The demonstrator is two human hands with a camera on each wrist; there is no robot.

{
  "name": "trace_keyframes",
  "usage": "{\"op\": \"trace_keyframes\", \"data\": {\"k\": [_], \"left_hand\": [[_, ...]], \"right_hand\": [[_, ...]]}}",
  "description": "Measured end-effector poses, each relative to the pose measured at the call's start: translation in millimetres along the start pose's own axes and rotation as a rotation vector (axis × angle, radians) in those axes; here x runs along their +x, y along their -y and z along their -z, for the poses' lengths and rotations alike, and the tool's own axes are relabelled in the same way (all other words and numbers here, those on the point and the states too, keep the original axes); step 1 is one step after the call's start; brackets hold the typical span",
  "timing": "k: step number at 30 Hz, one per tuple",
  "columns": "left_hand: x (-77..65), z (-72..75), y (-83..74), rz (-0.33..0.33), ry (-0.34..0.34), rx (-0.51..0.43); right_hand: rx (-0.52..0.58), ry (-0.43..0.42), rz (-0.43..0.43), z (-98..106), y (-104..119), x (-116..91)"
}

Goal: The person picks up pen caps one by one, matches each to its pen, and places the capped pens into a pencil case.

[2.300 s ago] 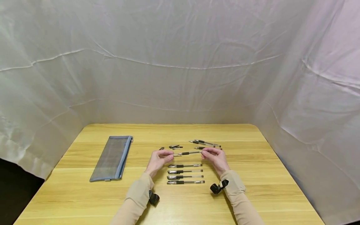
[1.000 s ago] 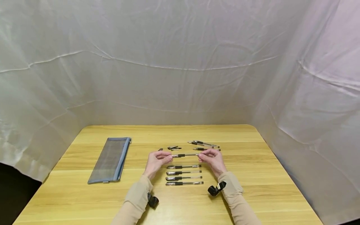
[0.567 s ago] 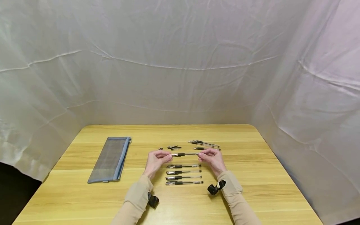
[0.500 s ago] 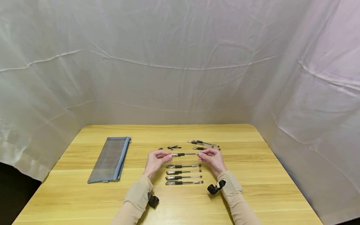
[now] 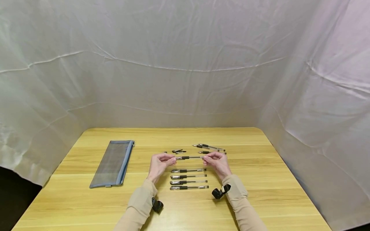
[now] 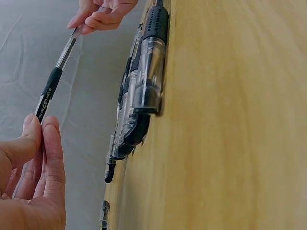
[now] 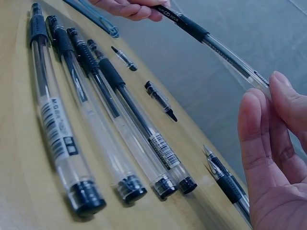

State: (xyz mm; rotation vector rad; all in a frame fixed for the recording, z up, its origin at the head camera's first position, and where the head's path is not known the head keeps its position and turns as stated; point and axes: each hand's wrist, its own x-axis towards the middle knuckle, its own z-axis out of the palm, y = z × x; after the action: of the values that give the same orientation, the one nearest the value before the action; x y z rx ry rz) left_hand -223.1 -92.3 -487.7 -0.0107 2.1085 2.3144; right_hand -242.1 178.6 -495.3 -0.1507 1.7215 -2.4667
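A clear gel pen with a black grip point(image 5: 189, 157) is held level above the table, across the space between both hands. My left hand point(image 5: 160, 165) pinches its capped left end between thumb and fingers. At the other end, the tip of the clear barrel is pinched by my right hand point(image 5: 218, 163). Several capped gel pens point(image 5: 180, 177) lie in a row just below the hands. Behind them are loose pen caps point(image 7: 160, 100), one partly hidden by the left hand in the head view. Uncapped pens point(image 5: 212, 147) lie beyond the right hand, tips pointing left.
A blue-edged mesh zip pouch point(image 5: 112, 163) lies flat at the left of the wooden table point(image 5: 260, 199). Pale grey curtains point(image 5: 185, 89) hang behind the table and along its sides. Each wrist carries a small black camera point(image 5: 157, 205).
Over the last two seconds my hands have drawn slightly closer together along the pen, and its cap sits nearer the grip. The head view has shifted a little. The other pens have not moved.
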Motion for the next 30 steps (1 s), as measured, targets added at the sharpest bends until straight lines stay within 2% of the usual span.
{"op": "trace_keyframes", "data": {"k": [11, 19, 23, 27, 30], "left_hand": [[-0.6, -0.5, -2.8, -0.016, -0.011, 0.004], [-1.5, 0.1, -2.1, -0.033, -0.008, 0.057], [-1.0, 0.5, -1.3, -0.036, -0.002, 0.052], [0.1, 1.3, -1.4, -0.017, 0.001, 0.045], [1.2, 2.1, -1.8, -0.002, -0.006, 0.045]], "right_hand": [[0.013, 0.002, -0.02, -0.8, 1.0, 0.6], [-0.002, 0.015, -0.032, -1.0, 1.7, 0.6], [-0.017, 0.008, -0.032, -1.7, 2.5, 1.1], [-0.064, -0.02, -0.017, -3.7, 3.3, 2.6], [-0.142, -0.039, -0.016, -5.4, 3.5, 4.1]]}}
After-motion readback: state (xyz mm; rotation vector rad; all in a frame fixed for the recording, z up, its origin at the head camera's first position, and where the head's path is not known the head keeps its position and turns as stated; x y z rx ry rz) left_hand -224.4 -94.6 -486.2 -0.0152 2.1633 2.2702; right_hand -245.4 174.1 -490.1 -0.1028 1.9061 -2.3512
